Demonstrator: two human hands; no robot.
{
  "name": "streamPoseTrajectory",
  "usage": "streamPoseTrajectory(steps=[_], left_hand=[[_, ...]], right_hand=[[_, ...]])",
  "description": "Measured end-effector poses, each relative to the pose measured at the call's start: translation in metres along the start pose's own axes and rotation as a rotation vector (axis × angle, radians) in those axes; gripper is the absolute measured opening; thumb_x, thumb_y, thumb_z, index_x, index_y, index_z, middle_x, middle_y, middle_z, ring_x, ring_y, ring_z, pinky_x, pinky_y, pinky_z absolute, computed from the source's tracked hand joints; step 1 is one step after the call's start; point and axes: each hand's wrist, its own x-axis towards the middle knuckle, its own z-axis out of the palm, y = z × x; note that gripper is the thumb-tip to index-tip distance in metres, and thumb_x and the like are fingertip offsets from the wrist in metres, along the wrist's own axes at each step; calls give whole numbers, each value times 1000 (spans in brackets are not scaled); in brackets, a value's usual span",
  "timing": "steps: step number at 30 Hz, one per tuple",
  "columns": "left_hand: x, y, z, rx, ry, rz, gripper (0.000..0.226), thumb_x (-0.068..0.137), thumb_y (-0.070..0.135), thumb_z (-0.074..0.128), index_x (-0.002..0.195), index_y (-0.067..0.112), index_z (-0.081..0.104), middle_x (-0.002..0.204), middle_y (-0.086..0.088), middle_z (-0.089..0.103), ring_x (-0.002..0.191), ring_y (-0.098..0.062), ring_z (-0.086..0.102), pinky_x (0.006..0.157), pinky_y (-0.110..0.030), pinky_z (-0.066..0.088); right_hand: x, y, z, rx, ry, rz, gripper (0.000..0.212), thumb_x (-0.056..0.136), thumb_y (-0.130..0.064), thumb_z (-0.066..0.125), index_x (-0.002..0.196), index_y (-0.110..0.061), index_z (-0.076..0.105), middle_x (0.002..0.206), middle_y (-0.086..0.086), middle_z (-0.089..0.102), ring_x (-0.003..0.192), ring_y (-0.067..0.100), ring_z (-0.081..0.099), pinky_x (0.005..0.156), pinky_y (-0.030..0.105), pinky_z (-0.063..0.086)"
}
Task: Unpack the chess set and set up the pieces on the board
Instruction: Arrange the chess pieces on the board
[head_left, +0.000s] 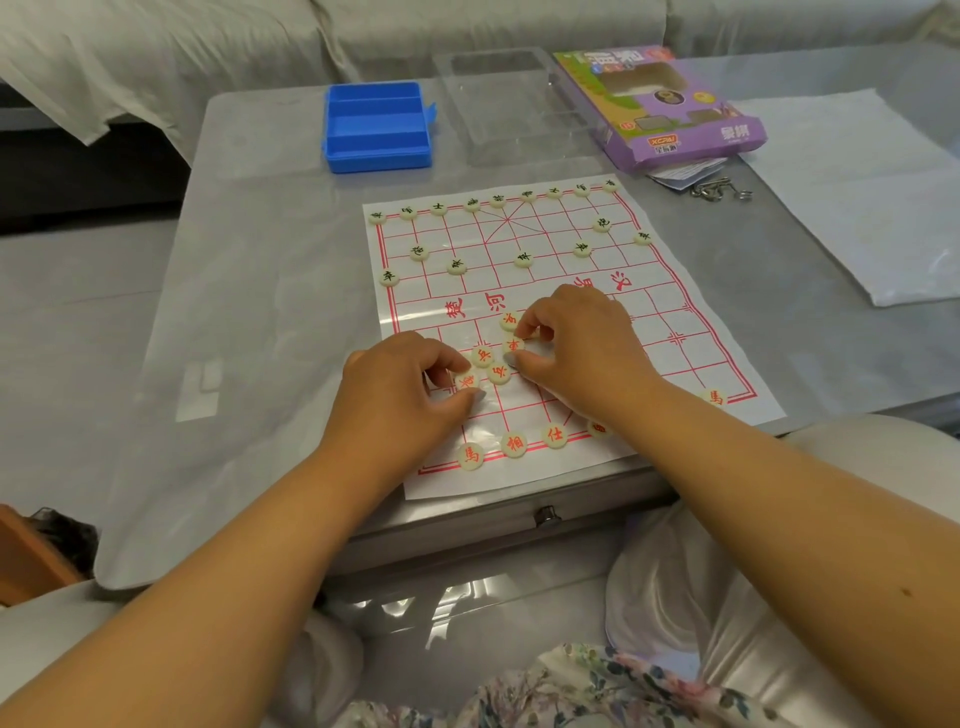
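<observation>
Floral cloth (597, 686) lies across my lap, closest of all, with my two bare forearms reaching out over it to the grey table (270, 291). On the table lies the paper board (691, 332), its long axis running away from me and skewed a little to the right. My left hand (400, 395) curls its fingers and pinches a red-marked piece (466, 381) near the board's near left part. My right hand (576, 348) pinches another red piece (514, 344) between thumb and forefinger, just beside it, with loose red pieces between the two hands. Along the near edge sit three red pieces in a row (514, 445). Black-marked pieces (523, 259) stand ranged across the far half. Beyond the board rest a blue tray (376, 127), a clear lid (519, 104) and the purple box (665, 109).
</observation>
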Motion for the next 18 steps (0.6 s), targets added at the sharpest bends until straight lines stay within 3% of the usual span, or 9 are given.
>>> streamPoseTrajectory(steps=[4,9,13,18], left_hand=[[-1,0,-1,-4,1,17,28,79,41,71,102,26,68,81,22,51,74,-6,52,83,-31,51],[-2,2,-1,-15,17,39,26,79,40,72,100,27,68,82,21,53,74,-7,54,78,-26,50],[-7,2,0,-18,26,36,28,78,39,72,102,26,68,85,17,56,75,-8,55,74,-23,50],[-17,1,1,-28,40,27,26,78,36,73,100,25,68,84,18,57,72,-8,55,61,-10,39]], right_hand=[[-1,6,-11,11,29,4,29,83,-48,62,104,-28,67,89,-11,49,87,8,42,78,26,33],[-8,24,-39,98,60,57,29,84,-43,63,107,-25,67,87,-9,55,81,8,49,74,23,42],[-25,56,-56,140,81,136,25,85,-39,64,104,-24,66,79,-13,51,69,8,48,61,14,37],[-58,100,-73,126,10,240,19,85,-34,65,102,-24,65,80,-12,52,71,11,50,59,18,39]])
